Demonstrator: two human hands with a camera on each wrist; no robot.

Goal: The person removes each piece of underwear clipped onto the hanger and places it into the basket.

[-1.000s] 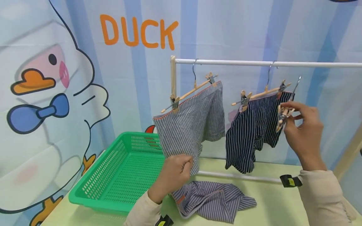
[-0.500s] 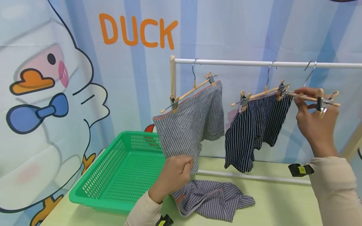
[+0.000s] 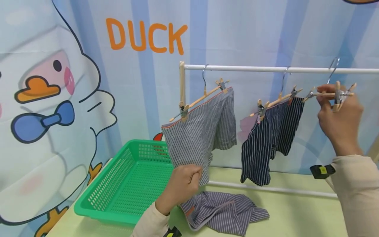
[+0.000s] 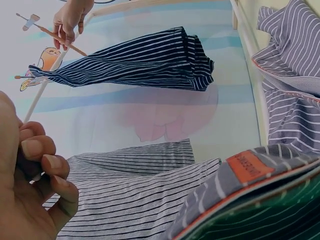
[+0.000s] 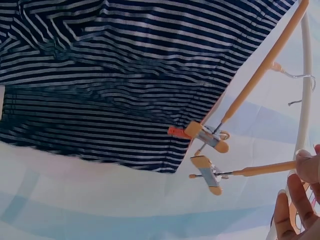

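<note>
My right hand (image 3: 340, 123) grips a wooden clip hanger (image 5: 265, 169) by its bar, with no garment in its clips. The hanger's metal hook overlaps the white rail (image 3: 237, 68) in the head view. Left of it, navy striped boxer shorts (image 3: 256, 151) hang from a hanger, one clip near the held hanger's clip in the right wrist view. Grey striped boxer shorts (image 3: 201, 135) hang further left. My left hand (image 3: 183, 181) is curled in a loose fist with nothing visible in it, in front of these. Below it, purple-grey striped boxer shorts (image 3: 228, 212) lie crumpled on the table.
A green plastic basket (image 3: 106, 215) stands on the table (image 3: 293, 214) at left. The rack has a wooden post (image 3: 182, 82) and a white lower bar (image 3: 266, 189). Behind it hangs a blue striped backdrop (image 3: 237, 33) with a cartoon duck.
My right hand has moved right and up with the clip hanger and turned its bar sideways, bringing the hook to the rail. My left hand has stayed put. The navy shorts have swung slightly.
</note>
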